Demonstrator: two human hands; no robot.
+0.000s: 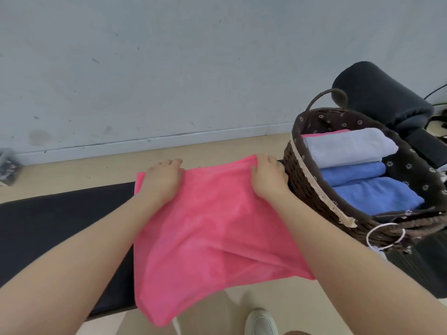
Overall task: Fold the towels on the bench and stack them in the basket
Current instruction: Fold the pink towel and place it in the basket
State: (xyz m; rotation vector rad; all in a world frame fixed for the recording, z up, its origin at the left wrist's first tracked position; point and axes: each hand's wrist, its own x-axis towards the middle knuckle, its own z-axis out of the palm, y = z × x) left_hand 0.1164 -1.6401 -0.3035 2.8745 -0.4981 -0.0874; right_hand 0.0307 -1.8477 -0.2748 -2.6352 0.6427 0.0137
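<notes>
A pink towel (208, 228) lies spread across the black bench (60, 223), its near edge hanging over the front. My left hand (164, 180) grips the towel's far left corner, fingers curled over the edge. My right hand (267, 177) grips the far right corner the same way, right beside the basket. The brown wicker basket (300, 180) stands on the bench at the right. Inside it lie a folded pale grey towel (348, 146), two folded blue towels (377, 194) and a sliver of another pink one (324, 133).
A dark padded roll (379, 97) lies behind the basket at the right. The grey wall and its baseboard run along the far side of the tan floor. My shoe (261, 322) shows below the bench's front edge. A white cord loop (384, 236) hangs at the basket's near end.
</notes>
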